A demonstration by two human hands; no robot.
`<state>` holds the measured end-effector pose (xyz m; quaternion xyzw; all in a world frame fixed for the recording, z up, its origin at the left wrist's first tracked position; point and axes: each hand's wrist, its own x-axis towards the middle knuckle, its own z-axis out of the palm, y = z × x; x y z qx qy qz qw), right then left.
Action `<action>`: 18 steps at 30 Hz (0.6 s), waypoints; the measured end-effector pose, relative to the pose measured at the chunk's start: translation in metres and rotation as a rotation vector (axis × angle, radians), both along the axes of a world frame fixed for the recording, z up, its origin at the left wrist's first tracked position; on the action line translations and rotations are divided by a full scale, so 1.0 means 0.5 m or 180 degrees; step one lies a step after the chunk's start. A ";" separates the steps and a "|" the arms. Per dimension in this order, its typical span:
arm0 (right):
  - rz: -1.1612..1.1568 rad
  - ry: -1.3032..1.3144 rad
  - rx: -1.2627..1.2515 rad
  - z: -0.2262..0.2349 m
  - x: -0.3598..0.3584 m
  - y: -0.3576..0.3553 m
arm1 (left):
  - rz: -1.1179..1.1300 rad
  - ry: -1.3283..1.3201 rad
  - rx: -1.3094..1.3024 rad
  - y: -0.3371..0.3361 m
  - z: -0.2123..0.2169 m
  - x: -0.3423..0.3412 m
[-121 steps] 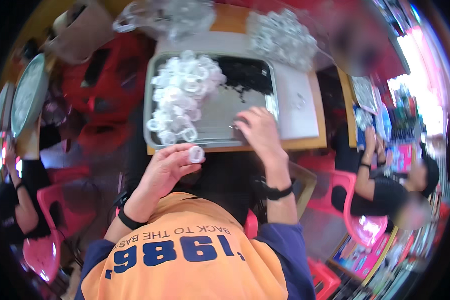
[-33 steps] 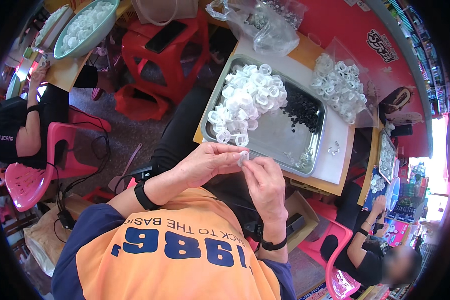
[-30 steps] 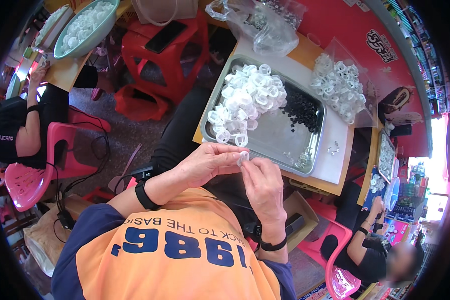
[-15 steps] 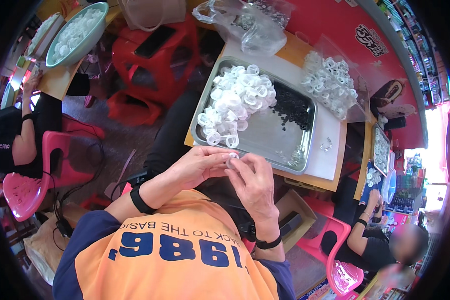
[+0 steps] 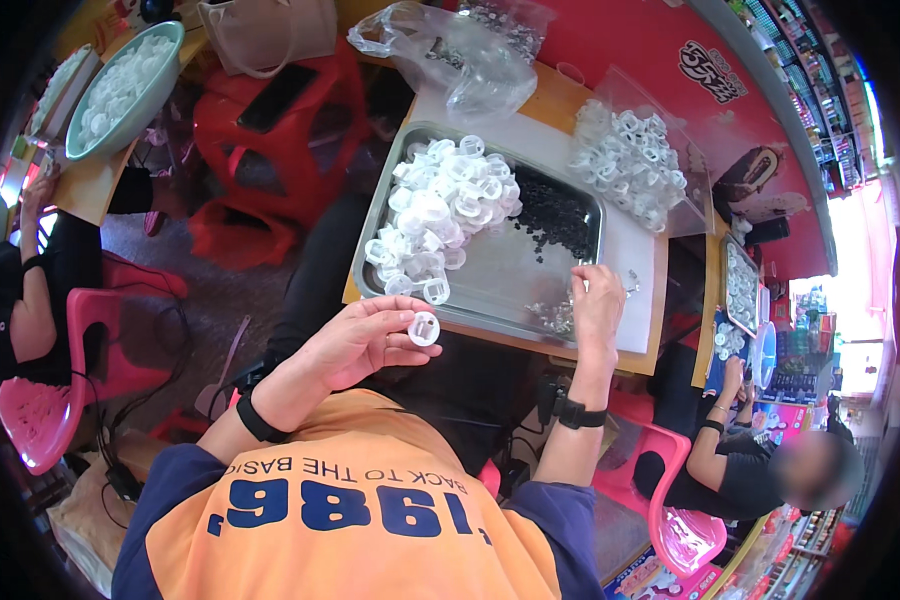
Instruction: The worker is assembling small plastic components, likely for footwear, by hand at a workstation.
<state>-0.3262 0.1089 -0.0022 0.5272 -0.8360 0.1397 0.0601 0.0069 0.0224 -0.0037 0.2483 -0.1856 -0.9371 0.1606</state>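
Note:
My left hand [image 5: 355, 340] holds a small white plastic ring cap [image 5: 424, 328] between thumb and fingers, just in front of the metal tray [image 5: 490, 310]. My right hand [image 5: 597, 305] reaches over the tray's near right corner, fingertips down among tiny clear parts [image 5: 555, 315]; what it pinches is hidden. In the tray lie a heap of white ring caps [image 5: 440, 215] on the left and a patch of small black parts [image 5: 555, 212] in the middle.
A clear bag of white caps [image 5: 625, 165] and a crumpled plastic bag [image 5: 470, 60] lie beyond the tray. Red stools [image 5: 270, 130] stand left. A green bowl of caps [image 5: 120, 85] sits far left. Other people sit at left [image 5: 20, 290] and lower right [image 5: 760, 460].
My hands have come apart: the right one left the cap and reached out to the tray's near right corner. The left hand still holds the cap.

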 end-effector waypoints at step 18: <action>0.0940 -0.0638 0.0390 -0.006 0.031 0.030 | -0.0229 0.0036 0.0170 -0.007 -0.028 -0.010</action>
